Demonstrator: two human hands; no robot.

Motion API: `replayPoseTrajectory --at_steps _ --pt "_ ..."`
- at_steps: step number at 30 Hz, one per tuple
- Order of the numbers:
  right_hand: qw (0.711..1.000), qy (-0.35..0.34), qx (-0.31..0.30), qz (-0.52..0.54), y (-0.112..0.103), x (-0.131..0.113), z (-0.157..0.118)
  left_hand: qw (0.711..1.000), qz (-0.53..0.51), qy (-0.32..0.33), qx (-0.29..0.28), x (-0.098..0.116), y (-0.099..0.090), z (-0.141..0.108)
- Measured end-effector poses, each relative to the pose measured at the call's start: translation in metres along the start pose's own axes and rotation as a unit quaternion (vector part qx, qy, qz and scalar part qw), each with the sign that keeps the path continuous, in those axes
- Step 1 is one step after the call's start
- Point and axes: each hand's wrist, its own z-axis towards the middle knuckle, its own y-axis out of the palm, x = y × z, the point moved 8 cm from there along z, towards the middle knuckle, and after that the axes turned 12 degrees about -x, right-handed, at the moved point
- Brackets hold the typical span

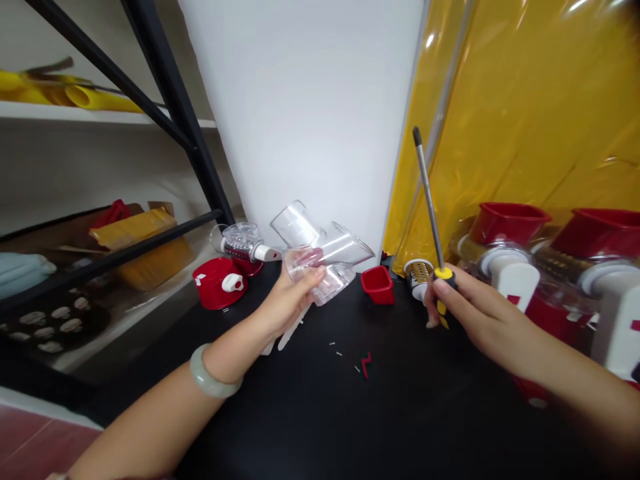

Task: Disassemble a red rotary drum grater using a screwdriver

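Observation:
My left hand point(295, 290) grips a clear plastic housing point(345, 247) with tube-like openings, raised above the black table point(310, 413). In my right hand point(465, 303) is a screwdriver point(429, 200), its yellow and black handle between the fingers and its dark tip pointing up. Below the hands lie several small screws point(339, 354) and a red angular piece point(367, 366). A small red cup point(379, 285) stands between the hands, and a metal grater drum point(419, 275) is just left of my right hand. A white part point(290, 333) lies partly hidden beneath my left hand.
A red base point(220, 283) and a clear grater unit point(245, 247) stand at the table's left rear. Assembled red-and-white graters point(515, 273) crowd the right side. A black-framed shelf point(185, 127) rises on the left, a white panel point(310, 113) behind.

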Motion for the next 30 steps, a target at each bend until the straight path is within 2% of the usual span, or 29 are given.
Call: replayPoseTrajectory --at_steps 2,5,9,11,15,19,23,30 --pt "0.999 -0.001 -0.015 0.034 0.011 -0.002 -0.007 0.998 -0.06 -0.03 -0.011 -0.013 0.004 -0.005" --pt "0.996 0.039 -0.054 0.062 0.036 0.01 -0.022 0.99 -0.128 -0.058 -0.027 -0.024 0.005 -0.007" --pt "0.986 0.097 -0.129 0.042 0.072 0.035 -0.043 0.983 -0.172 -0.069 -0.018 -0.028 -0.001 -0.004" --pt "0.982 0.112 -0.152 0.008 0.082 0.043 -0.049 0.982 -0.18 -0.057 -0.01 -0.027 -0.004 -0.003" --pt "0.983 0.132 -0.12 -0.051 0.083 0.054 -0.056 0.982 -0.186 -0.019 -0.011 -0.023 -0.007 -0.002" --pt "0.983 0.167 -0.065 -0.041 0.083 0.071 -0.065 0.985 -0.169 0.037 -0.009 -0.016 -0.011 -0.005" --pt "0.985 0.166 -0.026 -0.032 0.084 0.081 -0.069 0.989 -0.128 0.067 -0.022 -0.009 -0.006 -0.01" --pt "0.988 0.138 -0.028 -0.057 0.081 0.064 -0.062 0.993 -0.105 0.05 -0.018 -0.013 -0.002 -0.012"
